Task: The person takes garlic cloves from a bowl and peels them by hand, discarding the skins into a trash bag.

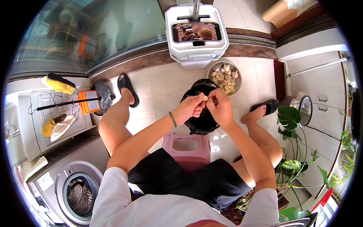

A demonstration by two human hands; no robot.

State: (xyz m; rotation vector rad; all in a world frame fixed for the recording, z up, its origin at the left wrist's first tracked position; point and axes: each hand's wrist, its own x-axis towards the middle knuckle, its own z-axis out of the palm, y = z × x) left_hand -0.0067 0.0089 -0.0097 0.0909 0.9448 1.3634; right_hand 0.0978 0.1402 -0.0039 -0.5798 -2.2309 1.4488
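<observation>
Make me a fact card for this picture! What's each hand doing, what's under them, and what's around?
Left hand: pinching a pale garlic clove
Right hand: fingertips at the same clove; exact grip hard to tell
Under the hands: black bin
Bowl: on the floor, holding garlic
Phone: on a white box
Between the knees: pink stool
Feet: black slippers
</observation>
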